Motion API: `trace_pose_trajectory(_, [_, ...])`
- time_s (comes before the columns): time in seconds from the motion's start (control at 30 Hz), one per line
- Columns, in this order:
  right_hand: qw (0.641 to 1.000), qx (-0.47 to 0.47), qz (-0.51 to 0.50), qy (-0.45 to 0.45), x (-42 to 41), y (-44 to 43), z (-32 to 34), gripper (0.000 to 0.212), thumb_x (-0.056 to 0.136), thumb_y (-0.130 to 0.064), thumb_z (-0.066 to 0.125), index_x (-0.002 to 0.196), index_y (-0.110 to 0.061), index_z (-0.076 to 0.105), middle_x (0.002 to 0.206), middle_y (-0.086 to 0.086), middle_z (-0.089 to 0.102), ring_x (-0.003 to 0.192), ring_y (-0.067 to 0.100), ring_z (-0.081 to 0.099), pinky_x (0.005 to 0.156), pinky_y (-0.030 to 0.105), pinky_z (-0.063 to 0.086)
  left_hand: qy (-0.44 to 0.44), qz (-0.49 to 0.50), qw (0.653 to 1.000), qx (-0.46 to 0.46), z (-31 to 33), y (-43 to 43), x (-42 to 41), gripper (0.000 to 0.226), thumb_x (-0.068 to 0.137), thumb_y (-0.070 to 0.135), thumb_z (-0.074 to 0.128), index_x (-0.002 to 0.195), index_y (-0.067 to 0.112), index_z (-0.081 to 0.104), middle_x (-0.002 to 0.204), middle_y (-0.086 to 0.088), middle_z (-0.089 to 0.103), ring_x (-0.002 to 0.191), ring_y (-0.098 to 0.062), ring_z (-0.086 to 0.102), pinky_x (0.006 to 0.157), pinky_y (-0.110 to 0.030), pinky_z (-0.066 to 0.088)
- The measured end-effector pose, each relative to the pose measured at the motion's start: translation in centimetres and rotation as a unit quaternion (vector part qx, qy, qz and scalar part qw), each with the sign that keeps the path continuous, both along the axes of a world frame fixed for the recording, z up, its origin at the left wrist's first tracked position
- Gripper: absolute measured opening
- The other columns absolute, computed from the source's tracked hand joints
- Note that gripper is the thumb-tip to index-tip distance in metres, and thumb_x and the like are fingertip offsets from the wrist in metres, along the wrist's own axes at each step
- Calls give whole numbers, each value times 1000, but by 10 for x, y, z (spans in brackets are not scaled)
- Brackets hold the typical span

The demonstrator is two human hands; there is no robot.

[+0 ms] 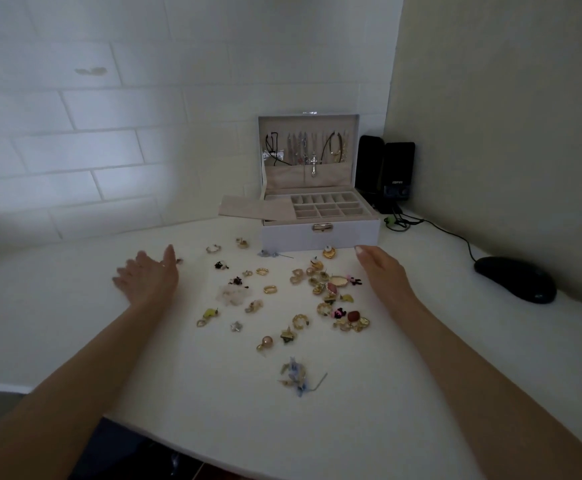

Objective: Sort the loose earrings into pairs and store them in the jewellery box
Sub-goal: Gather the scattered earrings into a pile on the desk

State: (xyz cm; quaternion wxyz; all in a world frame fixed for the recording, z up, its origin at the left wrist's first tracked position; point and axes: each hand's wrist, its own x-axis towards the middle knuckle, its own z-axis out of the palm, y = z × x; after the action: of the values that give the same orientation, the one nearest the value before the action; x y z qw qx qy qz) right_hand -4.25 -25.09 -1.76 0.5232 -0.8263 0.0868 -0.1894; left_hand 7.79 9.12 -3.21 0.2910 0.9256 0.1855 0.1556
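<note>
Standing open, jewellery box, necklaces inside lid, compartments bare

one jewellery box; two black speakers; one computer mouse; loose earrings, a few dozen, too jumbled to count exactly

The left hand is blurred, so its fingers cannot be told apart. The earrings in the dense heap overlap and are too small to match. The jewellery box hides part of the speakers, and the label on one is too small to read.
</note>
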Motion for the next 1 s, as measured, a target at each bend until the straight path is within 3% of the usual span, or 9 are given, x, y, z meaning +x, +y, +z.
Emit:
trace_pose_trajectory(0.17, [996,-34,74,32,12,-1,-2,37,99,-30,41,134,-19,49,135,-1,50,114,6,44,91,21,32,37,-179,983,-1,10,-12,19,65,96,53,27,144,8,29,151,-13,29,137,-30,28,113,-41,17])
trace_pose_trajectory(0.33, [993,-18,105,50,20,-2,0,35,99,-30,41,132,-22,49,126,-7,49,112,6,44,91,23,34,24,-319,946,-53,18,-45,23,58,97,53,25,145,20,29,150,-4,32,136,-22,31,113,-39,21])
trace_pose_trajectory(0.47, [992,-12,117,47,23,-2,-4,34,100,-33,40,130,-24,52,128,-9,53,119,9,47,104,30,36,43,-352,933,-64,20,-67,30,55,97,52,22,140,23,39,145,-1,41,131,-20,39,104,-32,26])
trace_pose_trajectory(0.7, [990,-6,120,71,43,-7,-7,36,98,-45,37,129,-32,50,125,-12,48,119,9,41,104,31,32,74,-418,892,-155,24,-82,13,48,97,53,26,111,29,65,118,6,61,107,-13,56,102,-36,38])
trace_pose_trajectory(0.87, [985,-15,133,106,59,-7,-9,40,92,-59,37,126,-41,46,137,-10,45,128,15,39,110,41,30,86,-449,879,-137,20,-87,-14,46,95,52,31,120,24,57,121,7,54,109,-11,52,95,-31,41])
trace_pose_trajectory(1.0, [977,-23,168,127,58,-1,-5,40,91,-58,38,128,-42,46,138,-10,46,127,14,42,103,35,36,77,-466,871,-135,24,-102,-27,45,97,47,31,132,21,44,130,6,46,118,-11,45,98,-27,32])
